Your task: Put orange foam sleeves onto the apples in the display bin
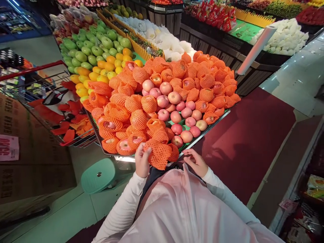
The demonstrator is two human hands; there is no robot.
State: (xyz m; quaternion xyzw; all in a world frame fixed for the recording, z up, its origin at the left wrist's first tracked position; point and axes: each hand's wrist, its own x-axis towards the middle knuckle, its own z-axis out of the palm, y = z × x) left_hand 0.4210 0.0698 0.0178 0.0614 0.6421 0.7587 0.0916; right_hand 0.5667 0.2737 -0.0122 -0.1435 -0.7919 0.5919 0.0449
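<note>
My left hand (142, 161) pinches an orange foam fruit net (159, 153) at its left edge; the net hangs flattened over the display's front edge and looks to have no fruit inside. My right hand (196, 162) is beside the front corner with its fingers apart, holding nothing. Just beyond it lie bare pink apples (186, 136) on a green mesh liner (186, 127). Apples in orange foam nets (138, 118) are heaped to the left of the bare ones, with more netted apples (207, 95) at the back right.
Oranges (110, 66) and green apples (97, 51) lie farther left. A wire cart (76, 135) holding loose orange nets stands left of the display. Below it is a green stool (98, 175). A grey post (257, 50) rises at the right, above red floor (240, 135).
</note>
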